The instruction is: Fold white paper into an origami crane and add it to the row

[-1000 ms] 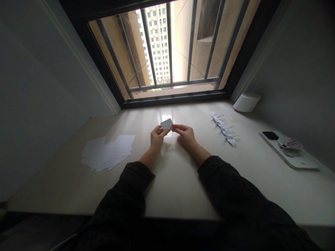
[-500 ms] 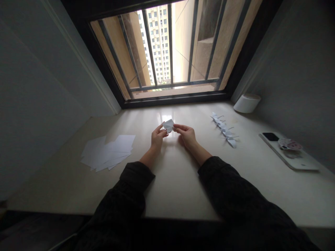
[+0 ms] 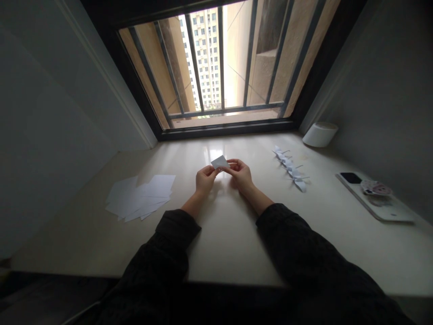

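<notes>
A small folded piece of white paper [image 3: 219, 161] is held up over the middle of the pale sill, its near edge between my two hands. My left hand [image 3: 204, 178] pinches its lower left side with thumb and fingers. On the other side my right hand [image 3: 241, 173] grips it, the thumb along the near edge and the fingers behind. The fingertips behind the paper are partly hidden. To the right of my hands stands a row of several folded paper cranes [image 3: 290, 168]. Loose white paper sheets [image 3: 142, 196] lie overlapping to the left.
A phone [image 3: 375, 198] with a round grip on its back lies on the right of the sill [image 3: 233, 243]. A white cylindrical object [image 3: 320, 134] stands in the back right corner. Behind is a barred window [image 3: 221, 67], with walls on both sides.
The folded paper has turned slightly and shows a smoother face. My left fingers have curled in, and my right thumb has moved left along the near edge.
</notes>
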Motion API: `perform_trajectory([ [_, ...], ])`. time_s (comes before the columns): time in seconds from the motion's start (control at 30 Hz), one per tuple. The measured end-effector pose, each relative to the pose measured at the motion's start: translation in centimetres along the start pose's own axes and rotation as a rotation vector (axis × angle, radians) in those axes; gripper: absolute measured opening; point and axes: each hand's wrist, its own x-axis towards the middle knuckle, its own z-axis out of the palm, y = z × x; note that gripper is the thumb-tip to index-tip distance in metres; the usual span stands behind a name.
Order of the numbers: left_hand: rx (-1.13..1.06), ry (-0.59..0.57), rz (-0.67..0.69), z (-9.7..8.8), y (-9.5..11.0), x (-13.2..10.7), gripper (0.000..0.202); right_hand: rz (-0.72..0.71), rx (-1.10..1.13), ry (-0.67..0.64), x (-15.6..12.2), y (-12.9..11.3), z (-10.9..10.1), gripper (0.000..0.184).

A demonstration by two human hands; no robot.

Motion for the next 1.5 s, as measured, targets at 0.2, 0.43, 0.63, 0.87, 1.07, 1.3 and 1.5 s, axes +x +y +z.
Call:
perform_trajectory([
  [0.2,-0.059,0.044,-0.032,-0.2,0.0,0.4,0.038,0.047,0.022,0.054,0.1,-0.4,0.0,0.043],
  [0.43,0.033,0.079,0.044,-0.6,-0.6,0.7,0.031,0.005,-0.002,-0.044,0.0,-0.3,0.2,0.043],
  [0.63,0.316,0.057,0.141,-1.2,-0.2,0.3,0.026,-0.050,-0.120,-0.096,-0.3,-0.5,0.4,0.042],
  [0.87,0.388,0.026,0.200,-0.9,0.2,0.0,0.023,-0.074,-0.167,-0.176,-0.6,-1.0,0.4,0.029],
  [1.07,0.296,0.136,0.170,-1.2,-0.6,0.9,0.028,0.053,-0.246,-0.316,-1.2,-1.3,0.6,0.038],
  [1.3,0.144,0.104,0.162,-1.2,-0.7,1.0,0.044,0.065,-0.271,-0.260,-1.2,-1.3,0.6,0.052],
  [1.5,0.106,0.006,0.181,-1.0,0.0,0.7,0.031,0.051,-0.218,-0.170,-1.0,-1.5,0.7,0.050],
])
